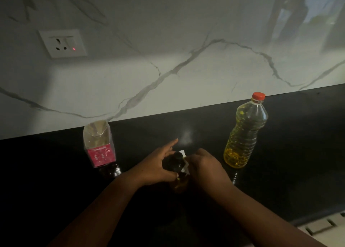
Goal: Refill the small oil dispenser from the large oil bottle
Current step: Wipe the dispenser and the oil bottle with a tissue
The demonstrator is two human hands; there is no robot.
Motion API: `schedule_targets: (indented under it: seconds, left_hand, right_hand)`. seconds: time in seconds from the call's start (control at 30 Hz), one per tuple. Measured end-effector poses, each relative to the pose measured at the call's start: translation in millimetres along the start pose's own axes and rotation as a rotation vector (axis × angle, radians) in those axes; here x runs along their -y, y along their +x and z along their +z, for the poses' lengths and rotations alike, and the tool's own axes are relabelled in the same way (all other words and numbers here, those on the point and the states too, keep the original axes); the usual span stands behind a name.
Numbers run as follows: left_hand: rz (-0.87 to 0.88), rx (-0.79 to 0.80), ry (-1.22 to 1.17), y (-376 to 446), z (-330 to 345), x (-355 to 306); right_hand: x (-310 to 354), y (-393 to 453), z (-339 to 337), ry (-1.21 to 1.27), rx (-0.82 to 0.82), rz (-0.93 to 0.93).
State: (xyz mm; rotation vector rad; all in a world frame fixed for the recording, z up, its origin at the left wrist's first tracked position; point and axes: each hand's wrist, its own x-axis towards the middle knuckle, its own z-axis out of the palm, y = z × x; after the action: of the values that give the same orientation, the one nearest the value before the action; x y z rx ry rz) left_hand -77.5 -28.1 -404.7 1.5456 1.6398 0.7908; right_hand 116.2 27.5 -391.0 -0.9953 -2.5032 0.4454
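Dark dispenser (pixel 174 164); upright capped oil bottle (pixel 244 133)

Dispenser (pixel 176 170) between packet (pixel 99 144) left, bottle (pixel 244 133) right.

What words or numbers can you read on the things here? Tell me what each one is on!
Pink label on the clear packet: white lettering and small symbols, too blurred to read.
White label on the small oil dispenser: mostly hidden by the left hand and right hand, no text readable.
Large oil bottle with its red cap: no label or writing visible.
Wall socket: no words, only a red light.
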Motion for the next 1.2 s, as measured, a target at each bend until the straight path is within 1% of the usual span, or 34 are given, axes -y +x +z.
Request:
schedule_targets:
  seconds: [0.07, 0.13, 0.23, 0.3, 0.4, 0.57, 0.73, 0.8, 0.87, 0.97, 1.1, 1.13, 1.2]
  left_hand:
    - [-0.002, -0.048, 0.030, -0.6, 3.5, 1.1]
    - [-0.002, -0.124, 0.066, -2.6, 8.6, 3.3]
    - [-0.005, -0.221, 0.072, -4.4, 14.8, 4.2]
    - [0.002, -0.259, 0.092, -5.2, 16.1, 2.4]
    - [-0.029, -0.289, 0.118, -6.5, 17.3, -4.4]
    - [-0.075, -0.235, 0.100, -6.3, 21.5, -15.8]
    - [-0.127, -0.158, 0.123, -7.6, 19.4, -17.5]
    - [-0.137, -0.171, 0.142, -8.9, 22.8, -16.5]
    - [-0.136, -0.219, 0.152, -9.2, 27.8, -15.0]
    - [-0.131, -0.266, 0.115, -7.7, 31.4, -11.8]
    - [-0.151, -0.165, 0.017, -7.5, 25.5, -14.0]
    - [-0.152, -0.134, 0.018, -7.3, 23.4, -16.5]
    - [-0.138, -0.091, 0.092, -7.1, 20.3, -19.3]
  right_hand:
    - [-3.9, 1.8, -0.4, -0.013, 0.022, -0.019]
    - [-7.9, -0.1, 1.5, -0.006, 0.045, -0.079]
    - [-14.5, -3.8, 0.8, 0.057, 0.033, -0.160]
    - [-19.3, -2.9, -1.7, 0.058, 0.027, -0.203]
    - [-30.2, 4.0, -8.0, 0.077, 0.084, -0.266]
    - [-41.3, 15.6, -11.7, 0.291, 0.165, -0.243]
    - [-43.1, 15.7, -8.3, 0.340, 0.130, -0.219]
    - [-45.0, 16.4, -10.2, 0.346, 0.123, -0.209]
    - [-46.3, 18.4, -12.3, 0.376, 0.129, -0.166]
    - [-46.3, 21.0, -12.6, 0.405, 0.157, -0.110]
    - [-45.0, 18.2, -12.1, 0.458, 0.178, -0.062]
    - [-45.4, 16.3, -11.8, 0.465, 0.171, -0.056]
    - [-44.8, 12.7, -10.6, 0.458, 0.159, -0.061]
